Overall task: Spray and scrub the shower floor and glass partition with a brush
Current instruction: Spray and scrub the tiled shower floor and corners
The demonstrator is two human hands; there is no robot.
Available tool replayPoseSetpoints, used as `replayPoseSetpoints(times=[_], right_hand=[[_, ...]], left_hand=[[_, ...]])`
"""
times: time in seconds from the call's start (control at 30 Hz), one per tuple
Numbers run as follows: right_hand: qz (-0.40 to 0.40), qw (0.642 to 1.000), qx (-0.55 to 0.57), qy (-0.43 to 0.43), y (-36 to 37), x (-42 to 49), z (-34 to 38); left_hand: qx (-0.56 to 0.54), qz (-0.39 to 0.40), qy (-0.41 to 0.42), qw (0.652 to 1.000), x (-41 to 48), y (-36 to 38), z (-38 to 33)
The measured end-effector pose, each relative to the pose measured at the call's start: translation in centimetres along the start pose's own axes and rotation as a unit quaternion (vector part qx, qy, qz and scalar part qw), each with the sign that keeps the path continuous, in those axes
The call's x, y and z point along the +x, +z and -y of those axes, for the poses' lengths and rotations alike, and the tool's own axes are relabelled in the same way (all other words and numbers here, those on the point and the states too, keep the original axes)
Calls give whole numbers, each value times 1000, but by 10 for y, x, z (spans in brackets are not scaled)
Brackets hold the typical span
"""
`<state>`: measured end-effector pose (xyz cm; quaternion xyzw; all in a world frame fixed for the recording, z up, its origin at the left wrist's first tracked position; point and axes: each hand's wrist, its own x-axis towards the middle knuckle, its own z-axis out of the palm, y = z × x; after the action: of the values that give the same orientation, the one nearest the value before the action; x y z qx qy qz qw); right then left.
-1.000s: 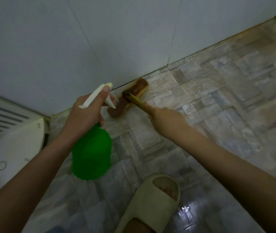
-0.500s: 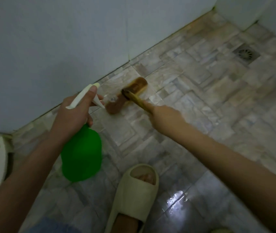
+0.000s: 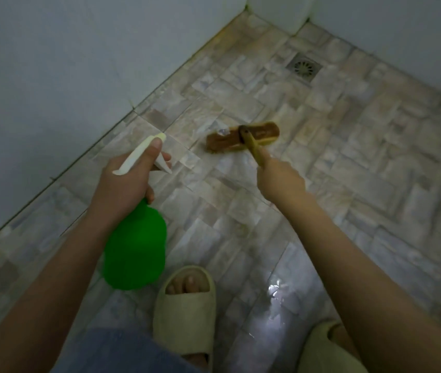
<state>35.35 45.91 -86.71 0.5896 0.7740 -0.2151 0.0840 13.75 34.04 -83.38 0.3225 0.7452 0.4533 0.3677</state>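
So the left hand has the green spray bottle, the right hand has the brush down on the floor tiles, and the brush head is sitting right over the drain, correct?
Not quite. In the head view the brush is on bare floor tiles, well apart from the drain, which lies farther off near the corner. The rest holds: the left hand holds the green spray bottle and the right hand grips the brush handle.

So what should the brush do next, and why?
Probably push the brush farther across the floor tiles toward the drain. The right hand already presses its head flat on the floor, the tiles near it look wet and shiny, and the left hand holds the spray bottle ready.
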Motion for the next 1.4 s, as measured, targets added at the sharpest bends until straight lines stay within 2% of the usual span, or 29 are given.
replayPoseSetpoints(times=[0.13,0.23,0.3,0.47,0.57,0.7,0.87,0.97,1.1,1.2,1.3,1.4], right_hand=[[19,996,21,90,10,-84,-26],[89,986,10,139,14,-151,-36],[90,984,26,151,7,-140,-43],[-25,980,76,183,-5,-44,-83],[-22,976,68,208,1,-84,-90],[33,963,66,258,26,-162,-71],[-70,960,93,253,-1,-60,-117],[-41,961,89,259,-21,-49,-134],[24,962,11,271,-12,-113,-127],[-2,956,39,290,-20,-87,-156],[-12,964,54,259,-46,-55,-201],[50,973,33,225,-62,-88,-235]], left_hand=[[-14,60,5,998,5,18,-12],[10,93,3,996,12,36,-18],[22,104,7,994,16,48,-22],[39,177,27,983,23,78,-32],[47,211,41,976,29,99,-35],[71,254,45,963,34,129,-38],[93,297,46,949,34,162,-48],[96,316,57,942,33,178,-55],[100,342,58,932,37,197,-65],[89,372,60,922,38,213,-77],[109,396,86,908,34,225,-88],[118,408,109,899,32,230,-99]])
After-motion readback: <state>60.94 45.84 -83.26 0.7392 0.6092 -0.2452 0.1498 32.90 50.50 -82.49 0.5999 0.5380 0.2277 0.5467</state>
